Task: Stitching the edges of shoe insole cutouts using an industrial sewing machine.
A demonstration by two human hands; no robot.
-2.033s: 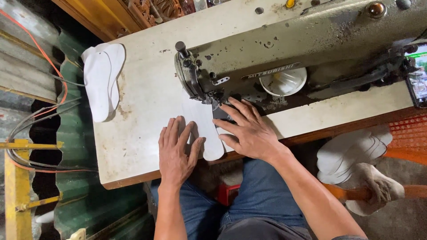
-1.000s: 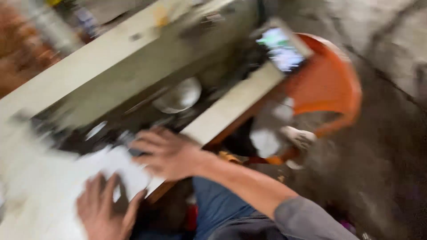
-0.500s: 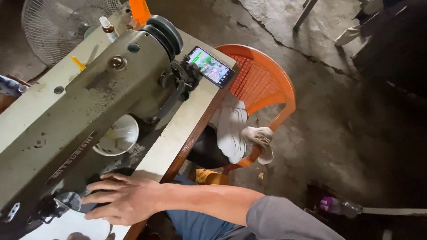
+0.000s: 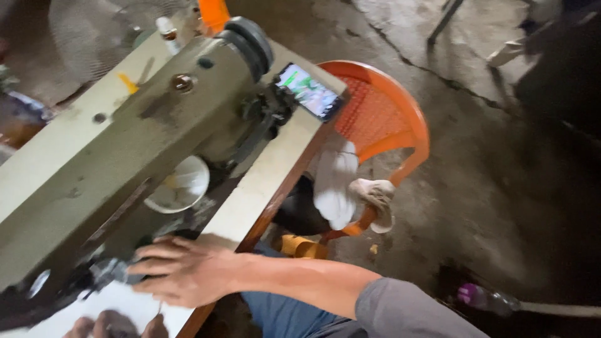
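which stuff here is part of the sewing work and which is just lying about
In use:
- right hand, flat on the white piece
- left hand, fingertips only at the bottom edge
- sewing machine
- table

Lying about:
- phone, propped by the machine
- orange chair with white pieces
- white bowl
- bottle on the floor
- fan

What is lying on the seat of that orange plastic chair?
On the orange chair lies a pile of white pieces; one worn, beige piece hangs off its front edge. The table hides the seat's left part.
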